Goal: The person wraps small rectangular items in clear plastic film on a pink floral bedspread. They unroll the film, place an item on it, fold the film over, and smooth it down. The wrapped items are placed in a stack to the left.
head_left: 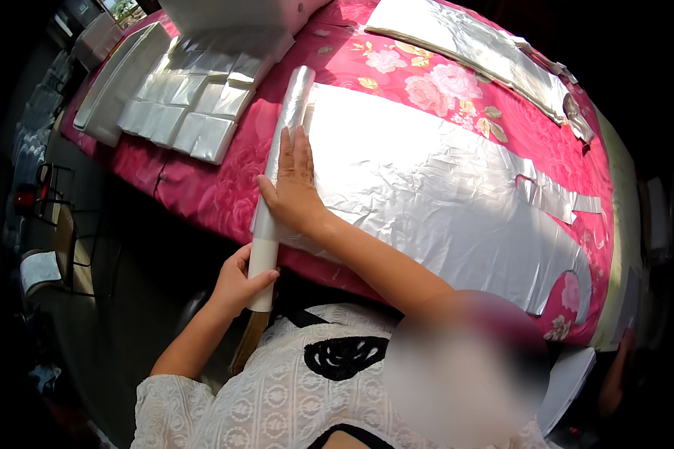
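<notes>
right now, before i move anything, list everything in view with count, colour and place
flowered cloth: one, pink, across the middle
near plastic sheets: layers uncountable, silvery white, on the cloth's near side
film roll: one, silvery with a whitish near end, at those sheets' left edge
far plastic sheets: layers uncountable, silvery, far side
small packets: many, whitish, upper left
large container: one, whitish, top edge
long box: one, whitish, left of the packets
chair: at least one, dark-framed, far left
white panel: one, white, lower right
lace top: one, white with black trim, bottom
left hand: one, bare, around the roll's near end
right hand: one, bare, flat against the roll
</notes>
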Tool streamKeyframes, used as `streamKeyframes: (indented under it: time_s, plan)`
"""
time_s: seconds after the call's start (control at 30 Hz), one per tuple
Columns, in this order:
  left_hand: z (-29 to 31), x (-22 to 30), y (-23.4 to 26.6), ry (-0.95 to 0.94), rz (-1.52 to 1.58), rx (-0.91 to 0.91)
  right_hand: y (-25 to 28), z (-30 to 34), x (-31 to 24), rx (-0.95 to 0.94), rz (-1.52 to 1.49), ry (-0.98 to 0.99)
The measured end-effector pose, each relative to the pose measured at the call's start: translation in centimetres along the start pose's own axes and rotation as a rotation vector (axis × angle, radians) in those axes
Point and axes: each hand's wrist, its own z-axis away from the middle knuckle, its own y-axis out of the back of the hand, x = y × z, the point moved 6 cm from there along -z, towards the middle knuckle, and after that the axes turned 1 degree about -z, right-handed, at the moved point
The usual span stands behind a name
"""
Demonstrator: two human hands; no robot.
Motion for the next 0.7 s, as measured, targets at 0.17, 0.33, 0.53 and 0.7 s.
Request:
streamKeyframes:
  time_s: [0.17, 0.33, 0.53, 0.7]
  plan:
    - [0.4, 3.7, -4.3, 0.075, 0.801, -0.516, 5.3, -0.5, -1.2, -0.096, -1.573, -0.518]
    - [-0.8, 5.5, -7.6, 0.168, 0.392, -0.424, 10.5, 0.4, 0.3, 0.113, -1.283, -0.489]
    - [-0.1, 6.0, -11.3, 0.232, 0.772, -0.78, 12.9, 2.1, -0.9, 0.101, -1.381, -0.415]
    - [-1.1, 5.8, -11.8, 0.202, 0.644, -0.752, 13.8, 3.7, -0.1, 0.19, -1.258, -0.514]
